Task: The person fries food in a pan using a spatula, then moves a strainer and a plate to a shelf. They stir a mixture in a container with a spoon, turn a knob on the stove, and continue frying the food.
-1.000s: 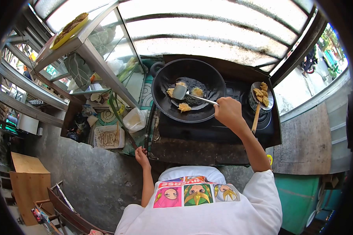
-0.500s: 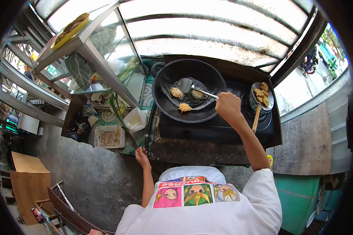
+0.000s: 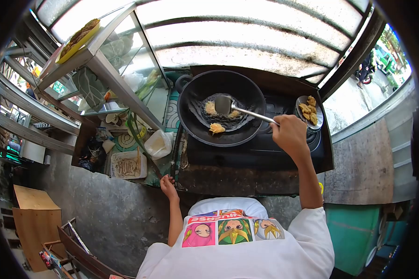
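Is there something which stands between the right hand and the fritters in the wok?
Only the wok's side lies between the right hand and the fritters; the held turner reaches over the rim. Nothing else visible stands there.

Strong daylight from beyond the stove, a dimmer floor, and wide-angle bending.
Light glows through the pale wall panels (image 3: 237,35), washed out almost to white between their dark bars; the street (image 3: 354,104) at right is bright too. The pan (image 3: 195,123) is dark inside, with small glints on the oil (image 3: 237,122) and a pale sheen along the spatula handle (image 3: 256,115). Faint reflections cross the glass case (image 3: 146,60). The floor (image 3: 121,214) lies in soft grey shade, while the white shirt (image 3: 246,260) is evenly lit. Black closes in around the rounded view, straight frames curve near its edges, and the middle looks fairly sharp.
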Motion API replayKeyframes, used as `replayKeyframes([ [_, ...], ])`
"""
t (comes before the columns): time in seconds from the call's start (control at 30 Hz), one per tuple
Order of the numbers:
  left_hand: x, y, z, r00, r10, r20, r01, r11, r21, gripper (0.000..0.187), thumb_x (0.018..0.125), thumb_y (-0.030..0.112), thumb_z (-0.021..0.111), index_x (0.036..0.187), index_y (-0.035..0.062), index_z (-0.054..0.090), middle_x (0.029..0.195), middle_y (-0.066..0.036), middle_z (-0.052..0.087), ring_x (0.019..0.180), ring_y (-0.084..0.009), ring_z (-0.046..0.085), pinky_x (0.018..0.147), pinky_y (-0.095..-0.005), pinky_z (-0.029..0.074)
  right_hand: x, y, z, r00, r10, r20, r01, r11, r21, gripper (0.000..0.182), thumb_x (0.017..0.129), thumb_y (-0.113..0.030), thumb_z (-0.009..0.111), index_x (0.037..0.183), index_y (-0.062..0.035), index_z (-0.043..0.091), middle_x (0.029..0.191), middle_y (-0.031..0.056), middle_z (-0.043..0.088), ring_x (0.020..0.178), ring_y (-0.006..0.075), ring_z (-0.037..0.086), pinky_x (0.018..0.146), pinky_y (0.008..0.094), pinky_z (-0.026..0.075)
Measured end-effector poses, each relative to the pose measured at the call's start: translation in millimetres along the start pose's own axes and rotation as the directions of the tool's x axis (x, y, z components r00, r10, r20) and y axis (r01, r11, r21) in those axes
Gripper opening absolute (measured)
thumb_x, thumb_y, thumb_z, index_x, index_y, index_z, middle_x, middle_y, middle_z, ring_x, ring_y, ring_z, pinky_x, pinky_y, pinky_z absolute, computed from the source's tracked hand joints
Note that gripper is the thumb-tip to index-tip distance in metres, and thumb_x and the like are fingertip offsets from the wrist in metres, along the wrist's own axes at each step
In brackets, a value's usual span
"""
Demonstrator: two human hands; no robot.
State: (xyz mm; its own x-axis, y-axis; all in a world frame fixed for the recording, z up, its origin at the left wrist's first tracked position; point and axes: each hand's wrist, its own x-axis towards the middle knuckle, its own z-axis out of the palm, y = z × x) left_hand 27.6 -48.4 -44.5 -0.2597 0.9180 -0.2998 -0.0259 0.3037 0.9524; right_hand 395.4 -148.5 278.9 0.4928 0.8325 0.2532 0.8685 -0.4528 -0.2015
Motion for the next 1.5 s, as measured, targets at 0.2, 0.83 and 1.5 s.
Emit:
replayKeyframes([
  [0.2, -2, 6, 6, 1.000, -0.018, 0.003, 0.018, 1.000, 0.004, 0.021, 0.090, 0.027, 0.047, 0.094, 0.0079, 0.055, 0.079, 0.001, 0.055, 0.068, -0.0085, 0.052, 0.060, -0.0230, 0.038, -28, -5, -17, 0.983, -0.134, 0.127, 0.133, 0.991, 0.016, 0.015, 0.074, -0.017, 0.059, 0.069, -0.0039, 0.065, 0.064, 0.0138, 0.060, 0.064, 0.0317, 0.061, 0.061, 0.0394, 0.047],
  [0.83, -1, 20, 15, 0.999, 0.036, 0.011, -0.036, 0.999, -0.016, 0.020, 0.091, 0.026, 0.046, 0.094, 0.0083, 0.055, 0.078, 0.001, 0.055, 0.067, -0.0076, 0.051, 0.058, -0.0221, 0.039, -18, 7, 92, 0.960, 0.213, -0.179, -0.209, 0.977, 0.040, 0.013, 0.082, -0.009, 0.052, 0.092, -0.0027, 0.056, 0.079, 0.0129, 0.056, 0.071, 0.0323, 0.060, 0.060, 0.0401, 0.048],
  [1.5, 1, 26, 18, 0.997, 0.049, 0.056, -0.049, 0.999, 0.001, 0.020, 0.092, 0.025, 0.045, 0.094, 0.0075, 0.055, 0.077, 0.001, 0.054, 0.066, -0.0068, 0.050, 0.056, -0.0210, 0.039, -23, -19, 110, 0.929, -0.207, -0.307, 0.195, 0.978, -0.070, 0.034, 0.067, -0.001, 0.058, 0.100, -0.0053, 0.060, 0.074, 0.0056, 0.047, 0.066, 0.0211, 0.051, 0.056, 0.0305, 0.045],
])
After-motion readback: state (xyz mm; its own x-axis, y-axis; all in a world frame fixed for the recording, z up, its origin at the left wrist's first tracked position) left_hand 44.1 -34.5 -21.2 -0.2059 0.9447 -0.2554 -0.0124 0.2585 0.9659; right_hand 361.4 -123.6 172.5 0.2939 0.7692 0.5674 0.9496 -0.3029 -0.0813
